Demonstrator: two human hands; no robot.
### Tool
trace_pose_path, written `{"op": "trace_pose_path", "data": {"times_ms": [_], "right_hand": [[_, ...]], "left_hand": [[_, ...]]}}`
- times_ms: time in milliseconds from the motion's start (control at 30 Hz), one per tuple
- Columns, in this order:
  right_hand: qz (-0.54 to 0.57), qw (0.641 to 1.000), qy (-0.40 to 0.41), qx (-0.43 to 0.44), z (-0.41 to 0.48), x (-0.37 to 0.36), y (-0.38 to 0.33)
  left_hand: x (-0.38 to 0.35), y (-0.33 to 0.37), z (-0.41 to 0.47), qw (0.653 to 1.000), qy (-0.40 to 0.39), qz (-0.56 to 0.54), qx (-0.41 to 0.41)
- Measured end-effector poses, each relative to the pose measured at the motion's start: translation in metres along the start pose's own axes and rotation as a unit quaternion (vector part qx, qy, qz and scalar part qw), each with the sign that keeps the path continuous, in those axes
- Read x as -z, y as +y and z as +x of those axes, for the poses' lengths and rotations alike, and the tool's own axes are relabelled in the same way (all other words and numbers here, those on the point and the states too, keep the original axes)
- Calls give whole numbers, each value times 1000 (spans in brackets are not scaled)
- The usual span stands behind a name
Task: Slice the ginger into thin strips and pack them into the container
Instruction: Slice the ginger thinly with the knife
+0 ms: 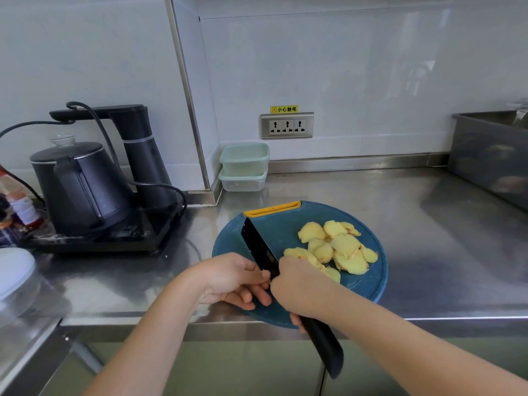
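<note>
Several flat yellow ginger slices (337,247) lie in a loose pile on a round blue cutting board (371,284) with a yellow grip. My right hand (297,290) grips the handle of a black knife (260,247), whose blade points away over the board's left part. My left hand (237,278) rests at the board's left edge, fingertips pinched on a small ginger piece right against the blade; most of that piece is hidden. Two stacked clear containers with pale green lids (244,167) stand against the back wall.
A black electric kettle (83,184) and its base with a water tower (143,155) fill the counter's left side, cords trailing. Bottles (20,207) and a white lid (14,272) sit at far left. A grey bin (491,164) stands at right. The steel counter edge runs under my wrists.
</note>
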State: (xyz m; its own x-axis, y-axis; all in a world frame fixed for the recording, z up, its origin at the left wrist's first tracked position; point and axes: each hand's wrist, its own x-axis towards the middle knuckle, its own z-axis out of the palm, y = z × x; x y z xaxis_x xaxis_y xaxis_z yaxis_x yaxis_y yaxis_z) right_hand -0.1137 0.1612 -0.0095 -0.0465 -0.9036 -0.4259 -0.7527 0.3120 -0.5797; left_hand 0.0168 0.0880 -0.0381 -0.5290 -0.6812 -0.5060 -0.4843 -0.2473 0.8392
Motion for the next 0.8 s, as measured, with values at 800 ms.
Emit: {"op": "trace_pose_path", "data": {"times_ms": [800], "right_hand": [[337, 941, 3, 33, -20, 50, 42]], "left_hand": [[-24, 21, -14, 967, 142, 196, 78]]}}
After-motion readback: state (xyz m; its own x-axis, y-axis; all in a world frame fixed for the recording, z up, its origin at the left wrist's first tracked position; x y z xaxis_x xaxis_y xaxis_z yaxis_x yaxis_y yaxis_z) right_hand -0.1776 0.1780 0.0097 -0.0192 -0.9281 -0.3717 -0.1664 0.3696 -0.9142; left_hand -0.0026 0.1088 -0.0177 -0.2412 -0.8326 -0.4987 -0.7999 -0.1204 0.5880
